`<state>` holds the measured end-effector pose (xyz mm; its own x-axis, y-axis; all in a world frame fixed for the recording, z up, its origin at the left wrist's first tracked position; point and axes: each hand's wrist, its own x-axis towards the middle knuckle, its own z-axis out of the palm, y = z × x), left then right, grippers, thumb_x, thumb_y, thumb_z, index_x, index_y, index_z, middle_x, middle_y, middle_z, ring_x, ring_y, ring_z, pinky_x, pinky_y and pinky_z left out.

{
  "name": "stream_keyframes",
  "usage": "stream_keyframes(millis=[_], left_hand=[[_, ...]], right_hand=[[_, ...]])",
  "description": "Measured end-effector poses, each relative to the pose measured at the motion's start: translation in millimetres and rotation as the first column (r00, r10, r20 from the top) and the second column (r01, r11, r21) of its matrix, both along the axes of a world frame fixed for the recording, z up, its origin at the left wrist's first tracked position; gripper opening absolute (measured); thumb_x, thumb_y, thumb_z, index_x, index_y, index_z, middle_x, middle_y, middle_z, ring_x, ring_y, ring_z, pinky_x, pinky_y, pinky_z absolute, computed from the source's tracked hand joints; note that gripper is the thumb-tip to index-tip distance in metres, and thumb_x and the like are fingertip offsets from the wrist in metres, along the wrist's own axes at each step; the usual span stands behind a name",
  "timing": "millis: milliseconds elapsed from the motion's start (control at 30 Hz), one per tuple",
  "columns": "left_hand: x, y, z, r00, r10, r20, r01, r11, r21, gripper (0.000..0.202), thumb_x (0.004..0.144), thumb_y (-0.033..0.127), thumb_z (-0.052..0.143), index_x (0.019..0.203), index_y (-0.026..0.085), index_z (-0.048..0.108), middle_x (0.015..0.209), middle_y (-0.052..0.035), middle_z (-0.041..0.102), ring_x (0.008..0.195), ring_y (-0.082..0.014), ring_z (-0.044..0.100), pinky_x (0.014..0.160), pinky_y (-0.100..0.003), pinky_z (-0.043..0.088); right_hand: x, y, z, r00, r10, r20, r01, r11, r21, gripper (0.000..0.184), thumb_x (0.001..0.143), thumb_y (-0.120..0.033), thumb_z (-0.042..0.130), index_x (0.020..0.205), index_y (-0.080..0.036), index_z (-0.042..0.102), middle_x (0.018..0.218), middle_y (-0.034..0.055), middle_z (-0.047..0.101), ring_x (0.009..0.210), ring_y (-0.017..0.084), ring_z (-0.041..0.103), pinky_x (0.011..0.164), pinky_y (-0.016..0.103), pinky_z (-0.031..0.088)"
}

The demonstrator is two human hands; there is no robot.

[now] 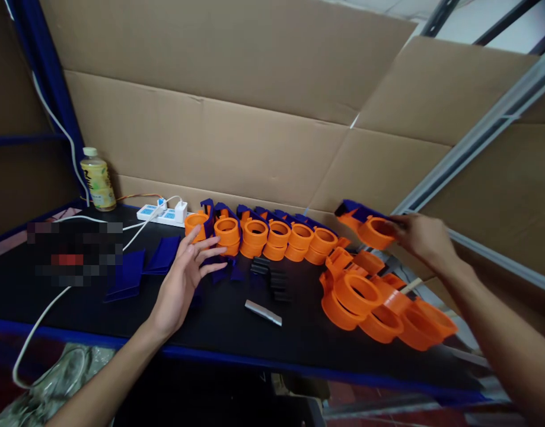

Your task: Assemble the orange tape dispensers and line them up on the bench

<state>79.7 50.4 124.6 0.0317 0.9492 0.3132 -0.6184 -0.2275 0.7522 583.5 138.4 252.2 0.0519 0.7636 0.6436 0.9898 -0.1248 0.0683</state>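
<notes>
My right hand point(426, 237) grips an orange ring-shaped plastic part with a dark blue piece on it point(375, 232), raised above a heap of plain orange ring parts point(383, 308). Fingers spread, my left hand point(178, 284) hovers over the table near the left end of a row of stacked orange rings with blue pieces point(254, 240); it holds nothing. Between the hands lie small black parts point(276, 281) and a flat silver-grey strip-like object point(263, 312). Thin dark blue plates point(127, 274) rest left of my left hand, and small blue pieces point(236, 271) lie in front of the row.
A white power strip point(154, 213) with plugs and cables sits at the back beside the row. In the back left corner stands a yellow-labelled bottle point(98, 184). Cardboard panels point(236, 136) wall the black tabletop point(219, 329). A white cable point(36, 332) droops over the front edge.
</notes>
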Motion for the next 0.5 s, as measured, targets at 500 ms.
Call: stream_keyframes(millis=[500], left_hand=[[1.2, -4.2, 1.1, 0.825, -0.222, -0.519, 0.228, 0.972, -0.053, 0.032, 0.1, 0.036, 0.053, 0.118, 0.017, 0.07, 0.112, -0.0117, 0.074, 0.107, -0.0261, 0.068, 0.093, -0.039, 0.053]], right_hand=[[38.8, 72.3, -83.7, 0.988, -0.153, -0.031, 0.111, 0.825, -0.553, 0.028, 0.097, -0.035, 0.065, 0.122, -0.022, 0.064, 0.124, 0.0069, 0.064, 0.108, 0.022, 0.066, 0.089, 0.038, 0.057]])
